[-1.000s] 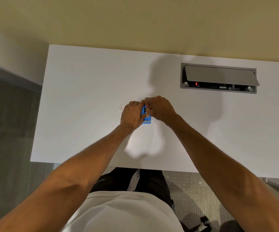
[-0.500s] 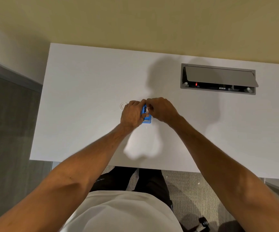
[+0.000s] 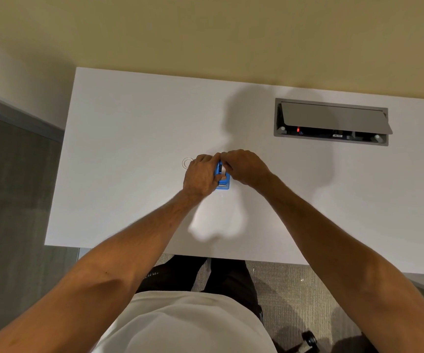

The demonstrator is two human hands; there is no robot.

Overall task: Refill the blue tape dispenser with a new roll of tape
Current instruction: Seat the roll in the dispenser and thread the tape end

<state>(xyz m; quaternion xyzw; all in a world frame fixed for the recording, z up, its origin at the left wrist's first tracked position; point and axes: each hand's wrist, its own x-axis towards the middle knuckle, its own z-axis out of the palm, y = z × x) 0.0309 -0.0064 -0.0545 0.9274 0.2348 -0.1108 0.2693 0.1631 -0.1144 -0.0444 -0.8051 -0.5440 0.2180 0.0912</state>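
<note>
At the centre of the frame, my left hand (image 3: 200, 175) wraps the small blue dispenser (image 3: 223, 179) on the desk (image 3: 129, 138); my right hand (image 3: 244, 166) pinches its top. It seems light, stiff plastic, best gripped by its sides

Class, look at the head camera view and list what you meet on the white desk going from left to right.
Clear tape roll → left hand → blue tape dispenser → right hand → grey cable box with its lid raised.
</note>
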